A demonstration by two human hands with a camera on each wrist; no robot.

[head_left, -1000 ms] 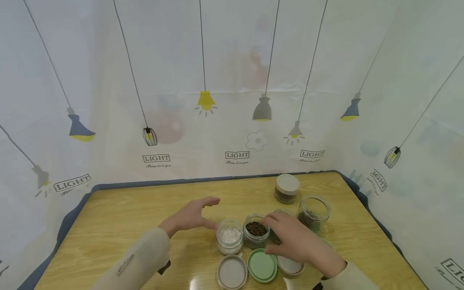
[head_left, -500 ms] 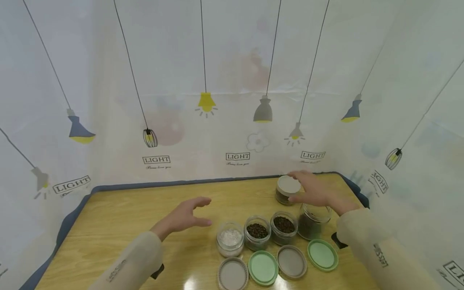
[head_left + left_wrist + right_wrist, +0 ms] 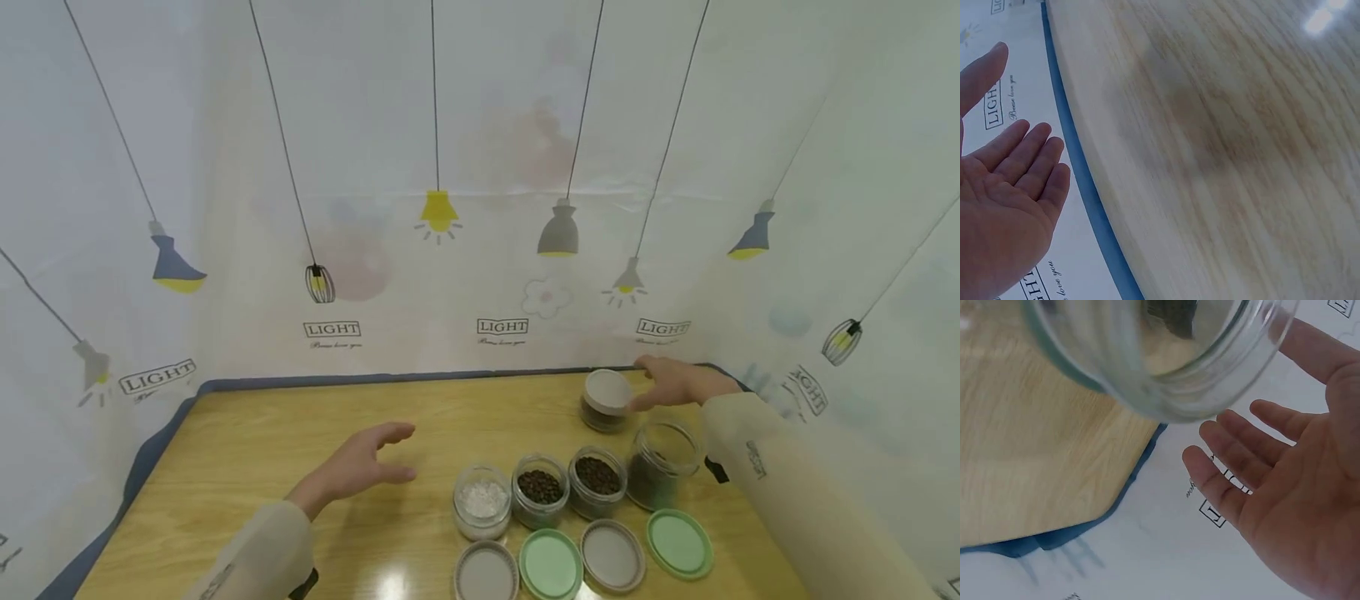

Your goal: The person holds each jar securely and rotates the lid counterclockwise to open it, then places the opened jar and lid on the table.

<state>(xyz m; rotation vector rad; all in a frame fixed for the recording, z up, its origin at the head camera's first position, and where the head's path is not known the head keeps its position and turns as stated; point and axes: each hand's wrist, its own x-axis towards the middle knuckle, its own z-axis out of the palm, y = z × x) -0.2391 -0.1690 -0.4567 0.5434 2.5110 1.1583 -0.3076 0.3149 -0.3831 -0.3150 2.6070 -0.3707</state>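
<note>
My right hand (image 3: 673, 383) reaches to the back right, fingers spread, thumb right at the side of a glass jar (image 3: 602, 418) with a pale lid (image 3: 609, 390). In the right wrist view the palm and straight fingers (image 3: 1260, 444) show beside the rim of an open glass jar (image 3: 1191, 403). That larger jar (image 3: 660, 475) has dark contents and stands below my right wrist. My left hand (image 3: 352, 465) hovers above the table at the left, fingers extended and nothing in them; its palm (image 3: 1007, 219) faces up into the left wrist view.
Left of the larger jar stand two open jars of dark beans (image 3: 540, 486) (image 3: 597, 475) and one of white grains (image 3: 482, 500). Before them lie two grey lids (image 3: 486, 573) (image 3: 612, 556) and two green lids (image 3: 551, 565) (image 3: 679, 543). A printed curtain (image 3: 420, 292) surrounds the wooden table (image 3: 300, 417).
My right hand has moved from above the bean jars to the back right, past the lidded jar to its right side. The left hand has drawn slightly left, away from the white-grain jar.
</note>
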